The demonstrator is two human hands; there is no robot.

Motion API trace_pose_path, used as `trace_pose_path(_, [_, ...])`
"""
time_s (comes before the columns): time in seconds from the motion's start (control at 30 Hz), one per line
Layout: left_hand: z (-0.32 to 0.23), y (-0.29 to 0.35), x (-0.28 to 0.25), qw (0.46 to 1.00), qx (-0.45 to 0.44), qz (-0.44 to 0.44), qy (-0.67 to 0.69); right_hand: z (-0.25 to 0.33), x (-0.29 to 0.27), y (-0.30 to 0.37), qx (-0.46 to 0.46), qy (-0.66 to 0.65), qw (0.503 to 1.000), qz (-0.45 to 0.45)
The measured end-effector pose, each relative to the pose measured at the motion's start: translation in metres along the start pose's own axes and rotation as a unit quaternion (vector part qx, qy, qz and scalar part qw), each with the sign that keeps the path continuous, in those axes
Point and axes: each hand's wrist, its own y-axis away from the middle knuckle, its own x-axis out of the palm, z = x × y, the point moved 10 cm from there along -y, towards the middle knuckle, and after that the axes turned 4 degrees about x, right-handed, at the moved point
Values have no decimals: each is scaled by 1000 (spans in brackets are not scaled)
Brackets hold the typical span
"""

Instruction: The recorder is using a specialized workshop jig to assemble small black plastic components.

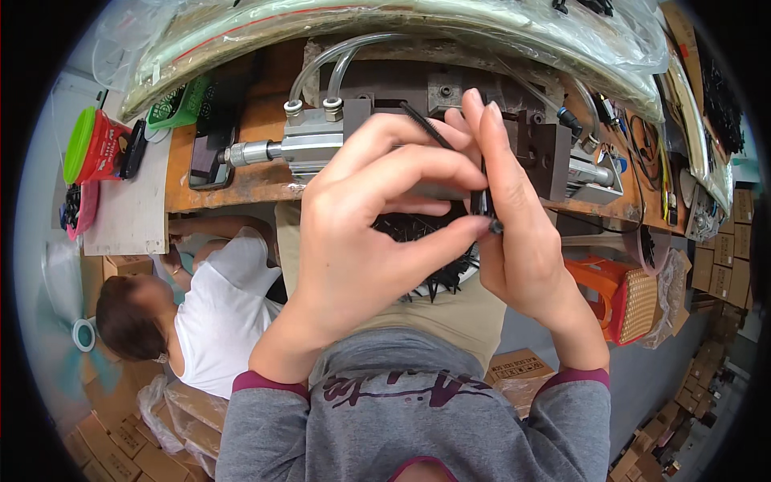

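Note:
My left hand (377, 209) is curled, its thumb and fingertips pinching a slim black part (480, 201) in front of my chest. Against the other side of that part rests my right hand (518, 217), its long fingers nearly straight and pressed together around it. A thin black rod with fine teeth or bristles (424, 122) sticks out by the left fingers; whether it joins the slim part is hidden. Below the hands, on my lap, lies a pile of spiky black parts (442, 277), partly covered by my left hand.
A metal clamping fixture with air cylinders (313, 149) and clear hoses (321, 68) spans the bench (257, 181). At the left are a phone (215, 153), a green basket (178, 104) and a red tub (100, 145). A co-worker in white (229, 305) sits left; an orange stool (598, 281) stands right.

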Motion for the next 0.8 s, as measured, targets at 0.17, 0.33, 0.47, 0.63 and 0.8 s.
trace_pose_path(0.17, [-6,7,-4,999,19,-23,-23,-4,-2,5,-5,23,1000,-20])
trace_pose_path(0.33, [-12,14,-8,998,35,-44,-14,-8,-15,12,112,39,992,-36])
trace_pose_path(0.47, [-2,23,-3,998,17,-30,-46,-19,-40,22,206,29,974,-85])
trace_pose_path(0.63, [3,29,24,945,122,42,-301,-27,-52,28,215,-35,969,-112])
trace_pose_path(0.8, [22,26,42,903,99,121,-399,-32,-44,34,241,-113,958,-108])
